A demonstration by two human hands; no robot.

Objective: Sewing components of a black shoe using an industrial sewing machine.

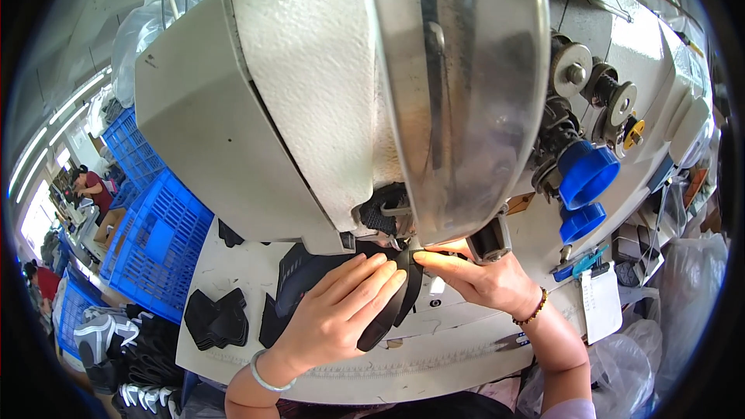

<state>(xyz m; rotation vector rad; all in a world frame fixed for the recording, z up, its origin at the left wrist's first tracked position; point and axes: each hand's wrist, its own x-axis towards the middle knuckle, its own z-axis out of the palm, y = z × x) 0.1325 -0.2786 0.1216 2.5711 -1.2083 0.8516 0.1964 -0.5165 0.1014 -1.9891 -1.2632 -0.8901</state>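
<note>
A black shoe-upper piece (pixel 382 323) lies under the needle area of a large off-white sewing machine (pixel 310 54). My left hand (pixel 345 306) grips it from the left, fingers straight and close together on top, its thumb hidden. From the right, my right hand (pixel 481 278) pinches its edge between the forefinger and a thumb I cannot see, close to the presser foot (pixel 402 242). A bright light shines beside that fingertip. More dark cut material (pixel 299 268) lies flat on the table behind my left hand.
A stack of black cut pieces (pixel 216 318) sits at the table's left. Blue crates (pixel 159 244) and grey-black shoes (pixel 105 337) stand beyond it. Blue knobs (pixel 587 174) jut out on the machine's right, above small blue snips (pixel 582 264). Plastic bags (pixel 691 310) hang at far right.
</note>
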